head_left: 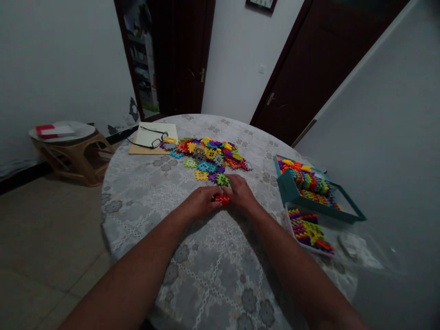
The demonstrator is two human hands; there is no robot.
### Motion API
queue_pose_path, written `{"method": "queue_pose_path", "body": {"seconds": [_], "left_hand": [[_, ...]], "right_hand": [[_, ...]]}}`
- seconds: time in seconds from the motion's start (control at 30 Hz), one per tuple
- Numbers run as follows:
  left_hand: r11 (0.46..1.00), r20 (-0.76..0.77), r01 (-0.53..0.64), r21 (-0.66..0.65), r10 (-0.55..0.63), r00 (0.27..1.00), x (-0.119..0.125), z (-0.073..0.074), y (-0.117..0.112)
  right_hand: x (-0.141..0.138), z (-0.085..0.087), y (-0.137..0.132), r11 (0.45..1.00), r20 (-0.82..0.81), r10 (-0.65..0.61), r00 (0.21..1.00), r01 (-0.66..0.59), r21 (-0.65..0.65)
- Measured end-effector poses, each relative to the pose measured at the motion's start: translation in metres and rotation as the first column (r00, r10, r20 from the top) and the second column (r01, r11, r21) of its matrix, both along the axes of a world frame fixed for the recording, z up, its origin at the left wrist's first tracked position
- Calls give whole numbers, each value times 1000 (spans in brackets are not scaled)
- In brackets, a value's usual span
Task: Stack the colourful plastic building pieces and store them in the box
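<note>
My left hand (202,200) and my right hand (240,192) meet in the middle of the round table (144,201), fingers curled around a small red plastic piece (222,199) held between them. Just beyond my hands lies a loose pile of colourful interlocking square tiles (209,156); a green tile (222,179) sits closest to my right fingers.
A teal box (287,190) with stacked tiles and a clear tray (309,231) of more tiles stand at the right. A notebook (151,137) with black glasses (154,137) lies at the back left. A low wooden stool (74,153) stands left of the table; dark doors behind.
</note>
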State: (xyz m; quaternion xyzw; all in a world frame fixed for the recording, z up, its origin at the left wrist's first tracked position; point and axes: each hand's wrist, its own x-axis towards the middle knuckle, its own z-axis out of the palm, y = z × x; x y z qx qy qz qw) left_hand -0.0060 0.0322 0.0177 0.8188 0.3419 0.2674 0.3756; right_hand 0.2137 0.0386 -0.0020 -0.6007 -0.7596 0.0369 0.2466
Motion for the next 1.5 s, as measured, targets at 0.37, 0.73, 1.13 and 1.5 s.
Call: {"method": "queue_pose_path", "body": {"seconds": [0.37,0.73,1.13,1.5], "left_hand": [[1000,15,-9,-27,10,1000,0,7,-4],[1000,-66,-9,-5,9,998,4,5,-4],[996,-28,-81,-34,80,996,1,-1,-1],[998,-30,-40,48,41,999,-1,-3,2]], "right_hand": [[5,11,-1,988,149,-3,989,26,-153],[25,13,-61,998,-344,-56,937,52,-20],[1,13,-69,986,-353,156,922,-166,3],[-3,11,-70,989,-531,105,841,-143,-31]]}}
